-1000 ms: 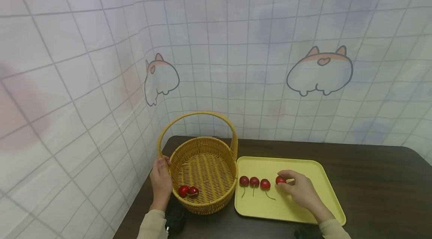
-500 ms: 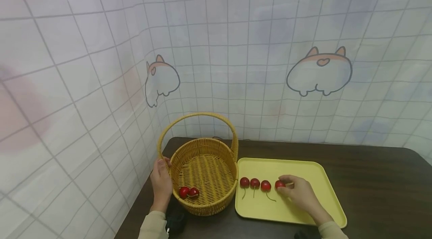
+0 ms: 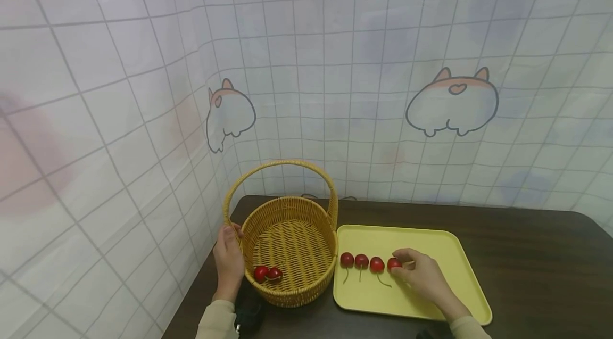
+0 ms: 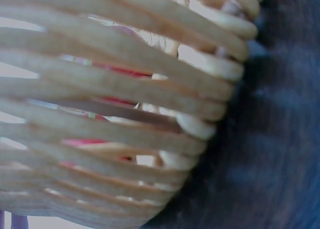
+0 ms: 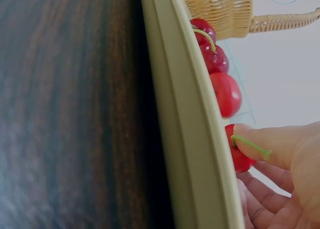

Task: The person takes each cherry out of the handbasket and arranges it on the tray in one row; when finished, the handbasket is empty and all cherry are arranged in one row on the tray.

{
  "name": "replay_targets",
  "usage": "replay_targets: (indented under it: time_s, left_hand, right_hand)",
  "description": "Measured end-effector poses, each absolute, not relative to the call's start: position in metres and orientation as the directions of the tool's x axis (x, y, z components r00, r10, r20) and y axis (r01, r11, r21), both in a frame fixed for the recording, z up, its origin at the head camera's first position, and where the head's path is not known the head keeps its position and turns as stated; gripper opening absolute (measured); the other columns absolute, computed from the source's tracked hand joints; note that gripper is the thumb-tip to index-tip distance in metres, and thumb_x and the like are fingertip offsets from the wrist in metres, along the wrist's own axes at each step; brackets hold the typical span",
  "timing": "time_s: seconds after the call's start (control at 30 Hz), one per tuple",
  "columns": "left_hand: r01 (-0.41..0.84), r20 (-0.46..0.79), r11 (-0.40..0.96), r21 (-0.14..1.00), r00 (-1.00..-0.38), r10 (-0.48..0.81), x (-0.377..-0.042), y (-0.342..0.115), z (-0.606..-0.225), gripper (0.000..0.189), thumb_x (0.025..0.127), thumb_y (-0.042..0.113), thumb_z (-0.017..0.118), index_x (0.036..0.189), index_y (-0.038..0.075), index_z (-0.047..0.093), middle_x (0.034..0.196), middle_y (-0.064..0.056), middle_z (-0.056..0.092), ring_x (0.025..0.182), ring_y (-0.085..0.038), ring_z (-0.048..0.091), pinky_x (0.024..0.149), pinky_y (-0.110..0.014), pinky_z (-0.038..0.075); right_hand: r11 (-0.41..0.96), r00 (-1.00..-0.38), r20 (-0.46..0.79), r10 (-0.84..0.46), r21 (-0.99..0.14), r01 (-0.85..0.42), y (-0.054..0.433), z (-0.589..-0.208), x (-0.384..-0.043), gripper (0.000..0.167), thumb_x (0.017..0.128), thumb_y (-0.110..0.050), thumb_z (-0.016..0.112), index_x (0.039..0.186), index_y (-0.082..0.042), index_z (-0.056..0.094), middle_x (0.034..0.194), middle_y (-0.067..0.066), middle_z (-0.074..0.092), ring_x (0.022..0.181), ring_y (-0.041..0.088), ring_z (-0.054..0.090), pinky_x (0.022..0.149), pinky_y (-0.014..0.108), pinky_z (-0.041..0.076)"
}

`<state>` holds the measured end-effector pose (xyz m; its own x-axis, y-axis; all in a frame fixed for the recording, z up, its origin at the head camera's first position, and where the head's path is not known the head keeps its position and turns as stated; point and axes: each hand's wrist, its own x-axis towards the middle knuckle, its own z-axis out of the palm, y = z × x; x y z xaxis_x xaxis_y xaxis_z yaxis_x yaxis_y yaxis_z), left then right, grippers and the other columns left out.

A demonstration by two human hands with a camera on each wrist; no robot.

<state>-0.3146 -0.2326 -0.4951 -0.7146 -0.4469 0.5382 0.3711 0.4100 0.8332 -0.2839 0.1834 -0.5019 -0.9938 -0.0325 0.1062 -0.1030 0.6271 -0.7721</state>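
My left hand (image 3: 229, 256) grips the left side of a round wicker basket (image 3: 292, 296) at the foot of its tall handle. Two cherries (image 3: 261, 273) lie inside, against the near left wall. Over the yellow tray (image 3: 373, 299), my right hand (image 3: 423, 274) pinches a red cherry (image 3: 394, 263) between thumb and fingers. In the right wrist view the green stem (image 5: 251, 146) of this cherry points back toward the hand. To its left, three cherries (image 3: 361, 261) stand in a row on the tray, stems toward me. The left wrist view shows only the woven basket wall (image 4: 115, 89) close up.
Tray and basket stand side by side on a dark wooden table (image 3: 536, 264). A white grid-patterned cloth (image 3: 364, 115) hangs behind and along the left. Below the basket, near my left wrist, sits a black object (image 3: 249, 311).
My right hand has shifted slightly left with its cherry, narrowing the gap to the row. My left hand and the basket stay in place.
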Motion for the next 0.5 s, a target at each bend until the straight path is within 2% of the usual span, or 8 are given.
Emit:
replay_targets:
  time_s: [0.5]
  left_hand:
    - [0.386,0.552,0.411,0.826,-0.699,-0.454,-0.3130,-0.2300,-0.4927,0.040,0.109,0.028,0.030,0.103,-0.002,0.056,0.089,-0.014,0.057,0.082,-0.020,0.048,0.074,-0.027,0.034]
  right_hand:
    - [0.628,-0.994,0.105,-0.038,-0.771,-0.105,0.1817,-0.5031,-0.2843,0.040,0.083,-0.018,0.079,0.118,-0.004,0.065,0.111,0.009,0.068,0.085,0.017,0.064,0.063,0.031,0.048]
